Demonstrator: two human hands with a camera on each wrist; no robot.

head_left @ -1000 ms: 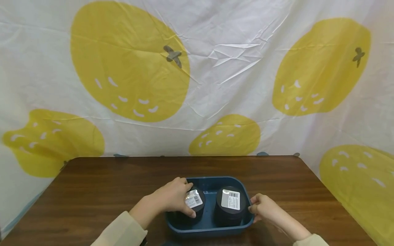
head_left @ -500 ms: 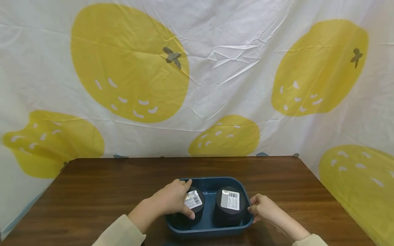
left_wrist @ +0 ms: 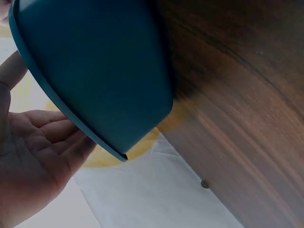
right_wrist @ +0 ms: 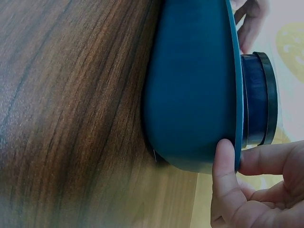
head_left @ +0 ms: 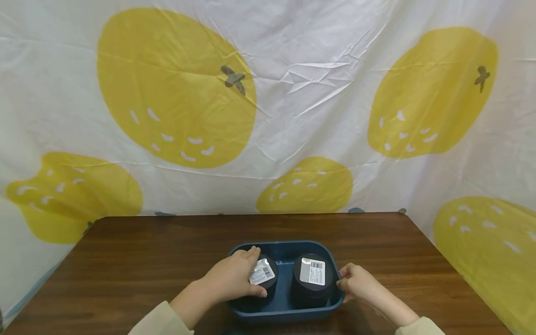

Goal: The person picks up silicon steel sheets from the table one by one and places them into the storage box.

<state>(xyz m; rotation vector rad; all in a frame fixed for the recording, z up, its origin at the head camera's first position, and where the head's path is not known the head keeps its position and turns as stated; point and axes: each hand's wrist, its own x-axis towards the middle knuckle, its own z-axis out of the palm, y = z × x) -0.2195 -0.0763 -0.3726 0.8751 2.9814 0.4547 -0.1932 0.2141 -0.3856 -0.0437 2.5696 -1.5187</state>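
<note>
A blue plastic bin (head_left: 289, 312) stands on the table, with two round black lidded jars in it. Around the left jar (head_left: 262, 272) lies my left hand (head_left: 230, 278), thumb at the near side of the lid and fingers at the far side. In the left wrist view those fingers (left_wrist: 61, 135) reach past the bin's rim, their tips hidden. The right jar (head_left: 312, 274) stands apart from both hands, a white barcode label on its top. My right hand (head_left: 359, 284) pinches the bin's right rim between thumb and finger, clearest in the right wrist view.
The brown wood-grain table (head_left: 167, 246) surrounds the bin. Behind it hangs a white cloth (head_left: 318, 93) printed with large yellow lemons, reaching down to the table's back edge.
My left fingers have straightened a little and the hand has shifted slightly left around the left jar. The bin, the right jar and my right hand's pinch look unchanged.
</note>
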